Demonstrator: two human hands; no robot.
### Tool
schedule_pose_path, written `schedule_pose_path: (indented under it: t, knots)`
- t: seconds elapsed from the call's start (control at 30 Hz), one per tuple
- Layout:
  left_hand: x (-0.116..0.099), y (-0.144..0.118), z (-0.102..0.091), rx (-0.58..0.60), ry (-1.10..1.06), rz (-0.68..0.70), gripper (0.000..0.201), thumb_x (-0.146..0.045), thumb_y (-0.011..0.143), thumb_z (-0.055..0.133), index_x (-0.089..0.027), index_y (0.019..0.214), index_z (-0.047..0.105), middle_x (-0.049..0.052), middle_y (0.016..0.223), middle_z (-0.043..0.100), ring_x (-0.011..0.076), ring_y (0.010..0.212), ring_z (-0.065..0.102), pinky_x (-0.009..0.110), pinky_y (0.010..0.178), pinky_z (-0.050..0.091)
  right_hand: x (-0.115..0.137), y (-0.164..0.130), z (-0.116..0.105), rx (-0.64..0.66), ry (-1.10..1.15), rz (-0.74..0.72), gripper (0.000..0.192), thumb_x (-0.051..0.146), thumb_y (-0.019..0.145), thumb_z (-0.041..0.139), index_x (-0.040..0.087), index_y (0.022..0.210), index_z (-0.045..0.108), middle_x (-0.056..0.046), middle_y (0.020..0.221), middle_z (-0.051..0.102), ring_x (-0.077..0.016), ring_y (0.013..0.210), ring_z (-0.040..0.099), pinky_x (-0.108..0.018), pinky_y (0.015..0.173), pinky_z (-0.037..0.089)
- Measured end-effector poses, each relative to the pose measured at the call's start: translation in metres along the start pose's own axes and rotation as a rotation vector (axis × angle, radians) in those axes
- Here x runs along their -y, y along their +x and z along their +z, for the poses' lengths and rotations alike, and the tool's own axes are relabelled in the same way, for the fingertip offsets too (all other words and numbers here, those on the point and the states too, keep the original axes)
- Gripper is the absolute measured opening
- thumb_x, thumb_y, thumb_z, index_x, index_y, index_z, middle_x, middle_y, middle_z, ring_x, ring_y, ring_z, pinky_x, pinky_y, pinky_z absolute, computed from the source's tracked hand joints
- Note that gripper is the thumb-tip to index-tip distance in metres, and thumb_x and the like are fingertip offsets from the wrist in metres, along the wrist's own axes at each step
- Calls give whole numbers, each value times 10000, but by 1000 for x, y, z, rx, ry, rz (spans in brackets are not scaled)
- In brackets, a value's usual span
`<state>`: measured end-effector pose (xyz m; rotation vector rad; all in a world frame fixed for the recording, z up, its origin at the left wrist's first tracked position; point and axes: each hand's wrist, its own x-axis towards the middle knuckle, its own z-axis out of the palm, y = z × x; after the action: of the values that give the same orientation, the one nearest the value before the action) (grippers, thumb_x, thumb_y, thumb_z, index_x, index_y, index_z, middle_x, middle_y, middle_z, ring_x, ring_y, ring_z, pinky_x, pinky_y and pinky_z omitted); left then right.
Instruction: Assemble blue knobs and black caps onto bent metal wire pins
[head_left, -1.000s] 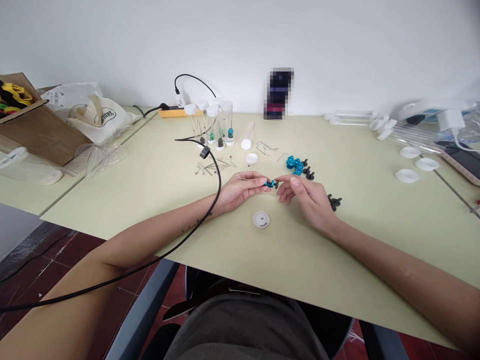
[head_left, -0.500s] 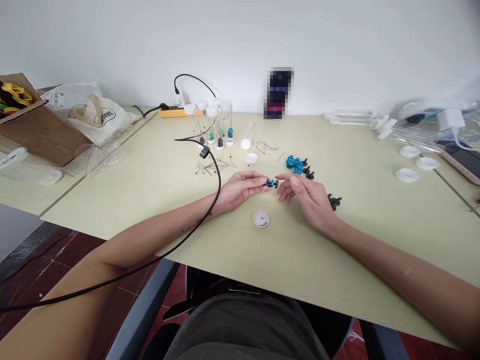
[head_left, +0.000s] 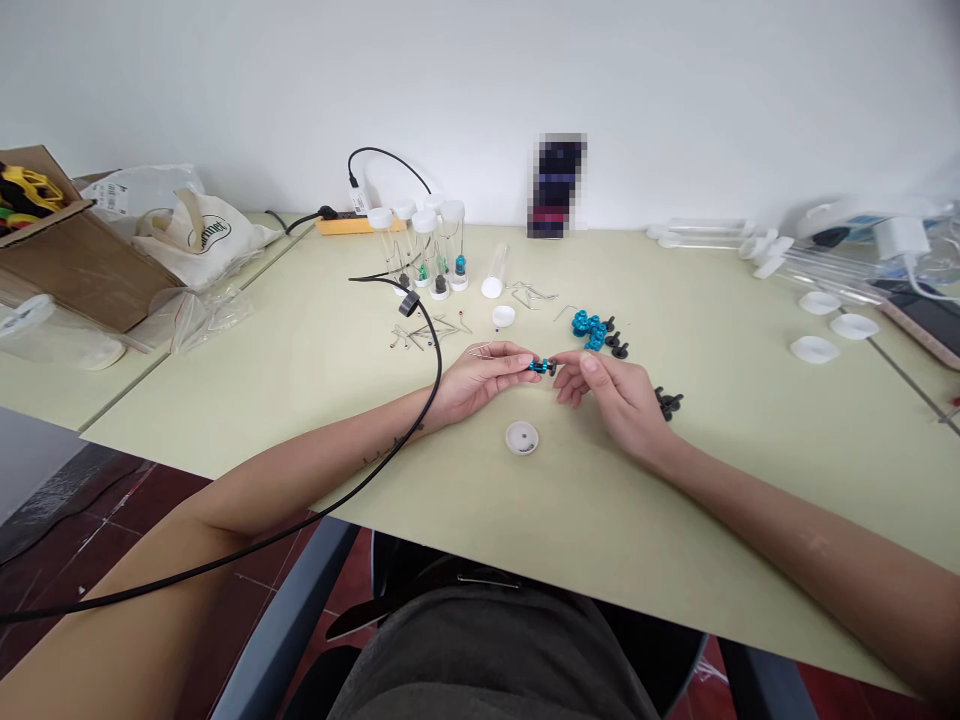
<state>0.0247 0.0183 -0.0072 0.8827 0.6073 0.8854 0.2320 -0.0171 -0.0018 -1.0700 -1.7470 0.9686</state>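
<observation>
Five capped tubes (head_left: pixel 431 250) stood upright on the table (head_left: pixel 750 450). Your left hand (head_left: pixel 480 378) pinched one blue part (head_left: pixel 537 367), its long axis lying left-right; your right hand (head_left: pixel 611 392) pinched its black end (head_left: pixel 551 368).

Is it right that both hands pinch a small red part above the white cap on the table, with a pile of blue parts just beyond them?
Not quite: the part is blue with a black end, not red, as the head view shows. The left hand and right hand do pinch it between them above the white cap on the table, and the blue pile lies just beyond.
</observation>
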Motion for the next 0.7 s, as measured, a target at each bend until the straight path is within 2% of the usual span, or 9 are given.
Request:
schedule_pose_path:
  t: [0.37,0.5,0.7]
  knots:
    - [1,1,-1,3,1,11,168,-202,746,764,-112,885,735,54,931,721,127,850,691,294,972,482,2,0,0,-2,-4,-9,415,504,985,374,215,1138,629,-40,829,647,-152,691,633,-289,634,517]
    - [1,1,-1,12,2,10,150,-192,751,760,-110,875,735,42,897,719,122,836,692,288,962,487,2,0,0,5,0,-13,413,498,987,375,206,1084,650,-41,830,647,-147,683,630,-286,626,516]
    - [1,1,-2,22,-1,19,151,-196,755,757,-112,880,738,45,925,719,123,850,689,295,975,480,1,0,0,8,-5,-20,400,484,992,371,217,1140,630,-35,834,646,-146,692,631,-287,639,515]
